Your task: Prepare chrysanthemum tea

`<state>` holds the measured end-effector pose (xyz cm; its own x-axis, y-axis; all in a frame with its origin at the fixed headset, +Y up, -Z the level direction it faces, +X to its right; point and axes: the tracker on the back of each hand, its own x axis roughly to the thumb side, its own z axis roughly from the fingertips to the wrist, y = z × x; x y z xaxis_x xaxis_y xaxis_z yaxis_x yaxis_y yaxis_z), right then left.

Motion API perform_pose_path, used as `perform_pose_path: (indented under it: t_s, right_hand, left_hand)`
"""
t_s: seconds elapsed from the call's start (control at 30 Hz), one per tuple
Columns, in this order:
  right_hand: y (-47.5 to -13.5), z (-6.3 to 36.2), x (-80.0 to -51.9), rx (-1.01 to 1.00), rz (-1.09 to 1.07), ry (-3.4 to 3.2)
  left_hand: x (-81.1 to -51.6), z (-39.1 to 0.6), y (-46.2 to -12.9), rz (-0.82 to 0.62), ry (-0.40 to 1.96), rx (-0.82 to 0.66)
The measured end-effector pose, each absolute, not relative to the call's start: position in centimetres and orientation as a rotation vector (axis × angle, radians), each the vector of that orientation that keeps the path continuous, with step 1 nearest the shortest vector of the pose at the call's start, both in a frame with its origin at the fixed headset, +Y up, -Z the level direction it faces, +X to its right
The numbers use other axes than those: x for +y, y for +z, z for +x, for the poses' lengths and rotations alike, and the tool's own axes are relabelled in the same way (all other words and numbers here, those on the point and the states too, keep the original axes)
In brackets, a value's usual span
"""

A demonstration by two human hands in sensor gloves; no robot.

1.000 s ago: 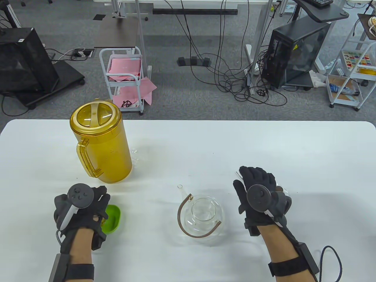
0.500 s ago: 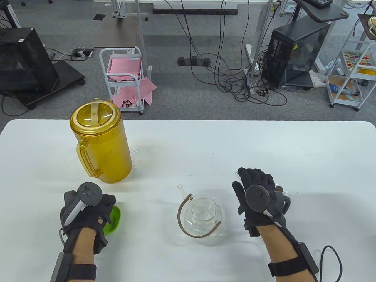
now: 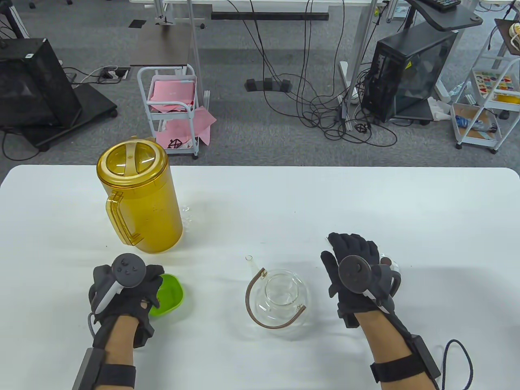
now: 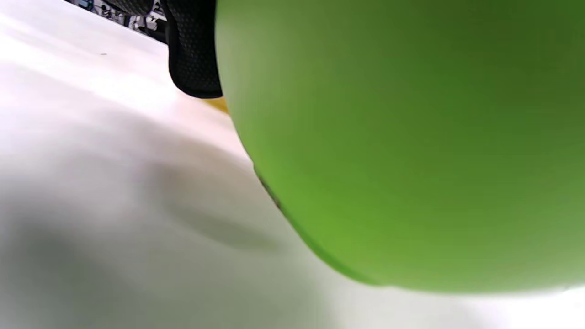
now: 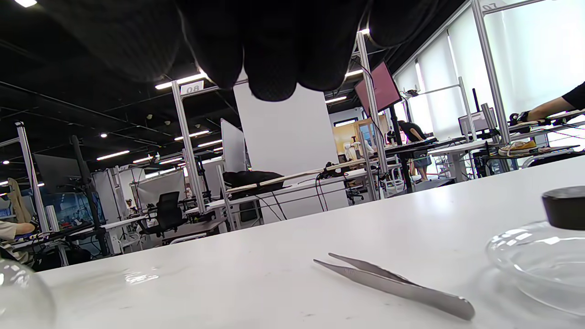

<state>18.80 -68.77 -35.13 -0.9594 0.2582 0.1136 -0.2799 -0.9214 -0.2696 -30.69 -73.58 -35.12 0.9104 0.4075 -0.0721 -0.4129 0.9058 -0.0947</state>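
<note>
The left hand [image 3: 122, 290] grips the green bowl [image 3: 168, 294], held just left of the lidless glass teapot [image 3: 280, 298] on the counter [image 3: 325, 203]. Judged step: bringing the flowers to the pot; next, the bowl must reach the teapot's open mouth. The right hand [image 3: 357, 272] hovers right of the teapot, fingers straight, holding nothing (tweezers [image 5: 393, 285] and the glass lid [image 5: 544, 256] lie beneath it). The bowl's contents are hidden; the yellow pitcher [image 3: 140, 197] stands behind.
</note>
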Motion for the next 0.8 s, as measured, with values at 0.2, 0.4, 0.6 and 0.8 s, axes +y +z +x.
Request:
perform_pose_path:
  t_s: [0.2,0.4,0.6,0.8]
  right_hand:
    - [-35.2,18.9,-68.8,-0.408,0.105,2.838]
    - [-35.2,19.0,-68.8,-0.401,0.095,2.843]
    - [-35.9,19.8,-68.6,-0.381,0.042,2.844]
    - [-38.3,20.5,-68.9,-0.168,-0.107,2.954]
  left_hand:
    - [-71.5,-27.7,-34.0,0.064,0.458,-0.043]
    - [-70.0,-25.1,-32.8,0.16,0.514,-0.113]
    - [-69.2,-23.5,-32.0,0.221,0.537,-0.149]
    - [-68.9,-22.7,-31.6,0.243,0.555,-0.165]
